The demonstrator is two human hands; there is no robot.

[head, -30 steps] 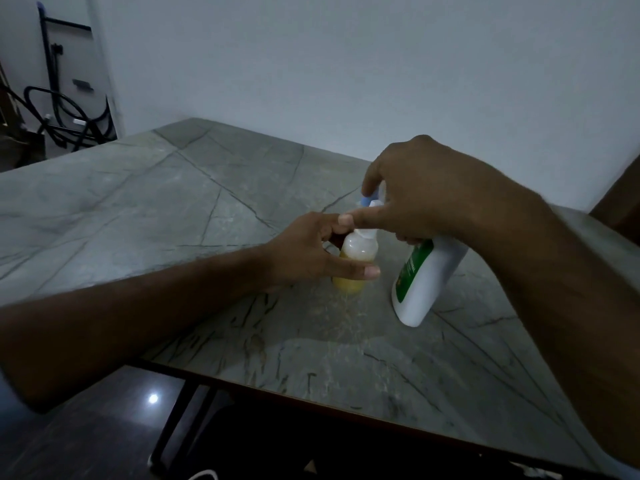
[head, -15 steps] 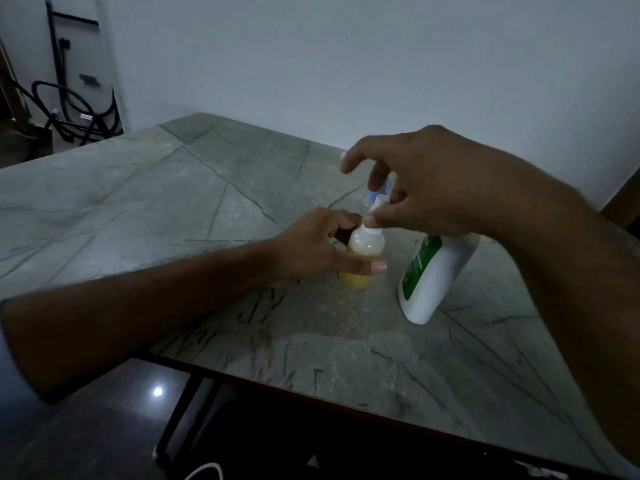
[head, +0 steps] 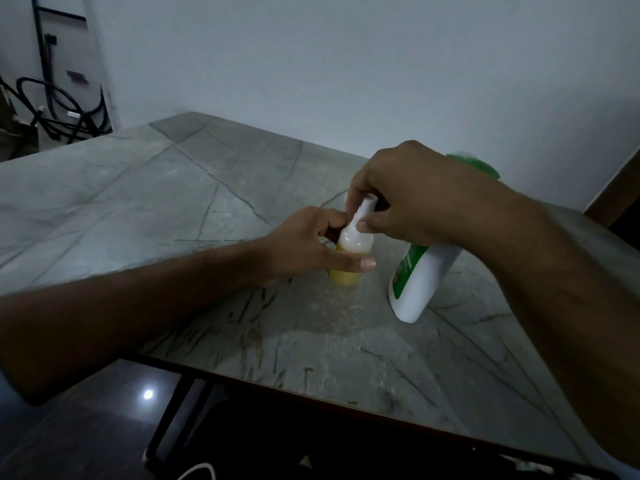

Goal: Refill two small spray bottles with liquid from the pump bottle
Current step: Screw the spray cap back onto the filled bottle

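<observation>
The grey veined stone table (head: 242,188) stood against a plain wall. Your left hand (head: 304,244) gripped 1 small spray bottle (head: 353,242) of yellow liquid, upright on the table. Your right hand (head: 415,195) pinched its white spray top (head: 363,209). The white pump bottle (head: 419,282) stood just beside it, partly behind your right wrist.

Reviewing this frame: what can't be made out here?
Head view only:
- Second spray bottle: not seen anywhere.
- Pump bottle: its top is behind the right hand; the label is too small and dim to read.
- Small bottle: its middle is covered by the left hand; whether the white top is seated cannot be told under the right hand's fingers.
- Table: its right side is cut off by the right arm.
</observation>
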